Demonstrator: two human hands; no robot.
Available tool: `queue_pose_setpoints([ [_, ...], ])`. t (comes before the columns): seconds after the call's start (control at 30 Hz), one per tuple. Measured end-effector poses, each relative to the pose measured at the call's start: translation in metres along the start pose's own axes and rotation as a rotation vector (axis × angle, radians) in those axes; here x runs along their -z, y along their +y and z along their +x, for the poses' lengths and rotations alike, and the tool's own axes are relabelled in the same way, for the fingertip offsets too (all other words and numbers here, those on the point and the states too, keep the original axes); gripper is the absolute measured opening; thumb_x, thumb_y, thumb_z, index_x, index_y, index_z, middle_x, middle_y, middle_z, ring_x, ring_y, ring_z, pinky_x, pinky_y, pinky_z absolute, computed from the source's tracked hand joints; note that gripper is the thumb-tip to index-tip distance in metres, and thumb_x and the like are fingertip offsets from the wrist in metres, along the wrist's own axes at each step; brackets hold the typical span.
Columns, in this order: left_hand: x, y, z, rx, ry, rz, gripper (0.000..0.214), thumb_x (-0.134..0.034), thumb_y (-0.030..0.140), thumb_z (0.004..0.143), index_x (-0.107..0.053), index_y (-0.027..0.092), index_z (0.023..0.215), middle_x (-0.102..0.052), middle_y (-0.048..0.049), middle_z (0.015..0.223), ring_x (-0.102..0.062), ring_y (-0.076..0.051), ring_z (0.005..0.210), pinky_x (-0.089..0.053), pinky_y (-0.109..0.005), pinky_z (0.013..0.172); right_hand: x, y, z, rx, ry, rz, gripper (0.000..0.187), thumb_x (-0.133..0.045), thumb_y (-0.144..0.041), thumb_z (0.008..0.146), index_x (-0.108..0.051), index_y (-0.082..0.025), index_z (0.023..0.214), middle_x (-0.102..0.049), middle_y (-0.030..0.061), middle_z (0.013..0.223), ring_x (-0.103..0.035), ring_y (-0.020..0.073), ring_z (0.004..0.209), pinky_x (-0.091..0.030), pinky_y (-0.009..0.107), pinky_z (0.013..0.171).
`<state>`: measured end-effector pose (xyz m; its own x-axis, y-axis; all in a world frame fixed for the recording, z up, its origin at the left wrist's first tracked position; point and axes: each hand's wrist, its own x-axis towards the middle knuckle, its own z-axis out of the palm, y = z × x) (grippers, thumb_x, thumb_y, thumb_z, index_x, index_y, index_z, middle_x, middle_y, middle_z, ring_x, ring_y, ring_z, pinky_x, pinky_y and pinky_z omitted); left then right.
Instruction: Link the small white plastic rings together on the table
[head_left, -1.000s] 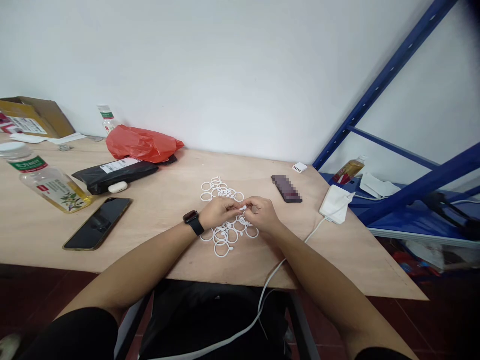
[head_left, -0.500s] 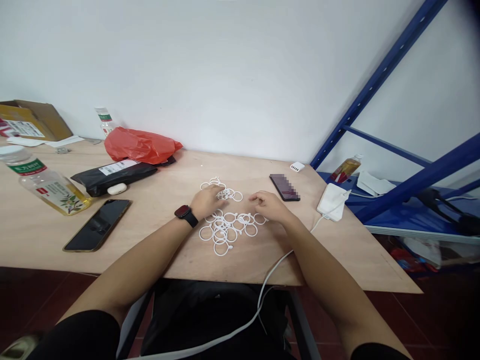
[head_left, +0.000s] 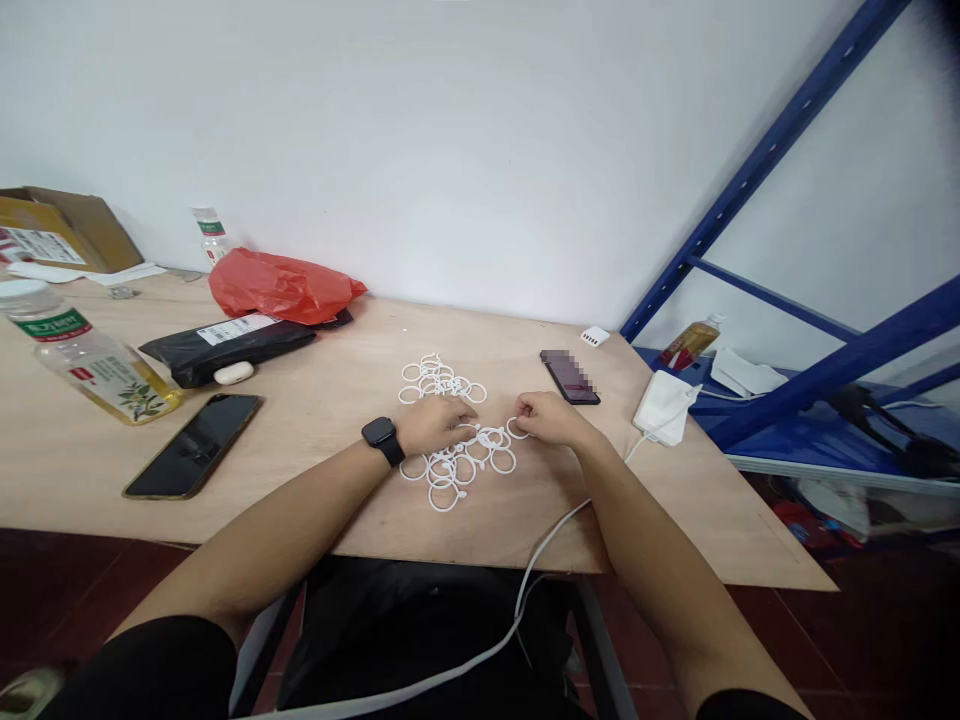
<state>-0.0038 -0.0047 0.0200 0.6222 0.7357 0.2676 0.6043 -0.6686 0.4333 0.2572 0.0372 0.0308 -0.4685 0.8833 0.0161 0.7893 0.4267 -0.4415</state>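
Several white plastic rings [head_left: 450,468] lie linked in a cluster on the wooden table [head_left: 337,470], with a second loose bunch of rings [head_left: 433,378] just behind. My left hand [head_left: 435,422], with a black watch on its wrist, rests curled on the near cluster and pinches a ring. My right hand [head_left: 546,417] is closed on a ring at the cluster's right end.
A black phone [head_left: 193,444] and a bottle of yellow drink [head_left: 90,362] lie to the left, with a black parcel [head_left: 225,348] and a red bag [head_left: 281,287] behind. A dark phone [head_left: 570,376] and a white charger [head_left: 661,408] sit at the right. Blue shelving [head_left: 787,330] stands further right.
My hands parted from a shared pinch, the left reaching to the far bunch. Now the left hand is back on the near cluster and the right hand has closed on a ring at its right end.
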Motion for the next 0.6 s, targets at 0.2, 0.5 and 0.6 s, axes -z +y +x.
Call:
queue_pose_setpoints([
  [0.2, 0.0, 0.009, 0.0, -0.084, -0.044, -0.154, 0.024, -0.056, 0.034, 0.092, -0.068, 0.018, 0.104, -0.073, -0.0043, 0.092, -0.065, -0.013, 0.076, -0.047, -0.023, 0.07, -0.015, -0.008, 0.004, -0.045, 0.221, 0.245, 0.011, -0.058, -0.028, 0.079, -0.061, -0.021, 0.086, -0.065, -0.0024, 0.068, -0.057, 0.0123, 0.06, -0.038, 0.022, 0.055],
  [0.5, 0.0, 0.014, -0.003, -0.047, 0.237, -0.191, 0.034, -0.06, 0.038, 0.091, -0.062, 0.021, 0.12, -0.071, -0.0019, 0.09, -0.059, -0.009, 0.064, -0.047, -0.023, 0.067, -0.034, -0.029, 0.01, -0.094, 0.202, 0.908, 0.024, -0.068, -0.033, 0.069, -0.061, -0.018, 0.085, -0.062, -0.0033, 0.064, -0.054, 0.0099, 0.049, -0.043, 0.021, 0.047],
  [0.6, 0.0, 0.013, -0.004, -0.112, 0.31, -0.116, 0.033, -0.062, 0.04, 0.09, -0.063, 0.022, 0.117, -0.068, -0.0032, 0.094, -0.061, -0.011, 0.073, -0.048, -0.025, 0.071, -0.03, -0.04, 0.007, -0.129, 0.152, 1.086, 0.024, -0.068, -0.029, 0.067, -0.056, -0.02, 0.086, -0.062, -0.0057, 0.062, -0.057, 0.0097, 0.045, -0.044, 0.02, 0.044],
])
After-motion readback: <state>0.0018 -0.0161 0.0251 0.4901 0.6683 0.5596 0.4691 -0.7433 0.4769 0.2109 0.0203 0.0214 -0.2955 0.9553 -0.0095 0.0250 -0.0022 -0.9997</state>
